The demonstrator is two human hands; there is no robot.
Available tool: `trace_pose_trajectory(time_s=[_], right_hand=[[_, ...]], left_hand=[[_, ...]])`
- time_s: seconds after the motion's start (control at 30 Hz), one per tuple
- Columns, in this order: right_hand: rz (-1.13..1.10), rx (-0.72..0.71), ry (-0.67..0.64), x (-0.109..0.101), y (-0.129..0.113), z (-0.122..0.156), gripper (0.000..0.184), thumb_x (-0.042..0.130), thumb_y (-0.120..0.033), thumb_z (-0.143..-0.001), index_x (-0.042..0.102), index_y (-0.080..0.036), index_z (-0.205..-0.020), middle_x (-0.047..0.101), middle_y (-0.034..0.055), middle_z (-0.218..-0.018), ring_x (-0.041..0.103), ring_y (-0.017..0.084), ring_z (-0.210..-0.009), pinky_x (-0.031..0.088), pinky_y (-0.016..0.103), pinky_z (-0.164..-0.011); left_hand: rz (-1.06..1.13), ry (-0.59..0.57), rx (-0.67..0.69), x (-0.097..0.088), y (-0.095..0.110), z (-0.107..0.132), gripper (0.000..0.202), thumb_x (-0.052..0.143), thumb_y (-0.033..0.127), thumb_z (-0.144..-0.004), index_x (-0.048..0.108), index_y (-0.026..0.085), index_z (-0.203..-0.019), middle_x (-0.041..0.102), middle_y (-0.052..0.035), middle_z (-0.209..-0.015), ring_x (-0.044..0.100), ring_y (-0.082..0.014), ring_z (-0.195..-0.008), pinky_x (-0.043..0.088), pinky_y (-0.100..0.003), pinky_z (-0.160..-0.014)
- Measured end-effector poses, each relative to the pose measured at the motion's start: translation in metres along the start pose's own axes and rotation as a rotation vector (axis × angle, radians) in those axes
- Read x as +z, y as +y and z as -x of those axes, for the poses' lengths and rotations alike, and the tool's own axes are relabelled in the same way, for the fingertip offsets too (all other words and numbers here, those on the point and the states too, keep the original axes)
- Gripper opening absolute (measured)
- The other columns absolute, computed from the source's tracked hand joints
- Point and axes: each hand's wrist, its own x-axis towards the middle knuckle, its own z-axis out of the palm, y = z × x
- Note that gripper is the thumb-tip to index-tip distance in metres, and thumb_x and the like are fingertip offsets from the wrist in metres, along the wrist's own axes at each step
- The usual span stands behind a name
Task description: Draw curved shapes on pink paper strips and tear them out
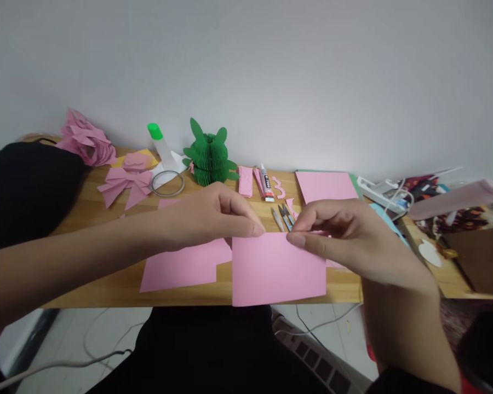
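A rectangular sheet of pink paper hangs from both hands above the table's front edge. My left hand pinches its top edge near the upper left corner. With thumb and finger closed, my right hand grips the same edge a little right of the middle. Whether the sheet is folded along that top edge, I cannot tell. Behind it on the left lies another cut piece of pink paper, partly covered by my left forearm. Scissors and a slim pointed tool lie just beyond the fingertips.
Along the wall stand a green paper honeycomb figure, a green-capped glue bottle and a glue tube. Pink paper bows lie left, beside a metal ring. A white power strip and a cardboard box are right.
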Motion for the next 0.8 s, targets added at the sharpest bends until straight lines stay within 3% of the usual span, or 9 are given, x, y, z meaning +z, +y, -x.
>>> trace_pose_trajectory(time_s=[0.13,0.47,0.6,0.73,0.8], right_hand=[[0.004,-0.003,-0.014,-0.001,0.001,0.0,0.022,0.076,-0.028,-0.079,0.066,-0.017,-0.064,0.057,-0.004,-0.057,0.045,0.005,-0.049,0.034,0.02,-0.044],[0.04,0.024,-0.019,-0.004,0.006,0.002,0.019,0.075,-0.023,-0.079,0.065,-0.017,-0.064,0.057,-0.0034,-0.057,0.046,0.006,-0.052,0.035,0.02,-0.046],[0.043,0.037,0.01,-0.007,0.003,0.005,0.019,0.076,-0.024,-0.077,0.066,-0.016,-0.062,0.057,-0.0027,-0.056,0.046,0.006,-0.051,0.035,0.02,-0.045],[-0.005,0.079,0.074,-0.011,0.004,0.008,0.016,0.077,-0.022,-0.074,0.067,-0.017,-0.062,0.053,-0.0046,-0.051,0.041,0.006,-0.046,0.031,0.019,-0.042],[-0.053,0.087,0.133,-0.01,0.009,0.008,0.016,0.078,-0.023,-0.072,0.068,-0.017,-0.062,0.053,-0.0044,-0.05,0.042,0.006,-0.046,0.031,0.019,-0.041]], left_hand=[[0.078,-0.018,-0.024,-0.001,-0.003,0.003,0.012,0.068,0.024,-0.073,0.076,0.021,-0.065,0.07,0.0021,-0.066,0.061,-0.0102,-0.062,0.049,-0.018,-0.057],[0.18,-0.106,-0.112,-0.006,-0.002,0.005,0.012,0.07,0.02,-0.073,0.077,0.023,-0.064,0.068,0.0038,-0.053,0.063,-0.0098,-0.051,0.049,-0.017,-0.049],[0.202,-0.131,-0.144,-0.012,-0.004,0.009,0.011,0.07,0.022,-0.075,0.077,0.023,-0.066,0.072,0.0026,-0.057,0.069,-0.0123,-0.056,0.055,-0.02,-0.058],[0.203,-0.063,-0.143,-0.016,-0.015,0.012,0.009,0.075,0.029,-0.073,0.076,0.021,-0.069,0.076,0.0,-0.069,0.073,-0.0152,-0.064,0.058,-0.021,-0.061],[0.186,0.005,-0.116,-0.013,-0.025,0.013,0.018,0.073,0.037,-0.077,0.074,0.019,-0.073,0.077,-0.0019,-0.072,0.073,-0.0158,-0.065,0.059,-0.023,-0.062]])
